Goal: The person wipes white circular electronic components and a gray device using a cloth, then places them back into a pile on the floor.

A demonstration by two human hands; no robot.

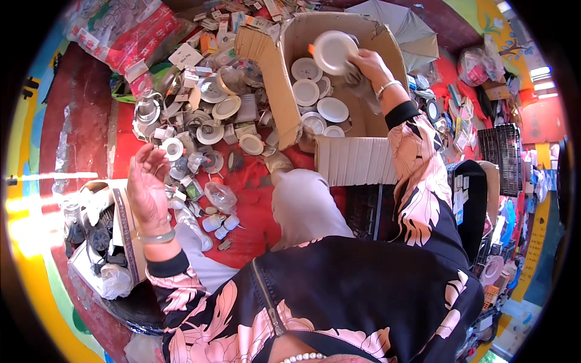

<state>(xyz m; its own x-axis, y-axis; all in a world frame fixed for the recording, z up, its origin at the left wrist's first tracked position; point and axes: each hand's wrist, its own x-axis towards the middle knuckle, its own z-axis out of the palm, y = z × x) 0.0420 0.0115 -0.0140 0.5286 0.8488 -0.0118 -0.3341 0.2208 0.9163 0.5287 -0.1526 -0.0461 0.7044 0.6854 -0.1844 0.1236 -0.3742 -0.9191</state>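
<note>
My right hand [370,68] grips the edge of a round white downlight [333,53] with an orange clip at its side. It is held above an opened cardboard box [357,161]. Several white round downlights, among them a larger one [333,109], lie inside that box. Raised on the left, my left hand [148,187] has its fingers stretched up and holds nothing. Close to it, a small round white light fitting [172,149] rests on a heap of lamps, small cartons and bulbs. Plastic wrap below my right hand partly hides the box's inside.
A red cloth [257,209] covers the floor around my knees. At left stands a carton [124,224] of dark parts and plastic bags. Black plastic crates [500,158], a folded umbrella-like cloth [405,33] and more small packages lie at right and behind the box.
</note>
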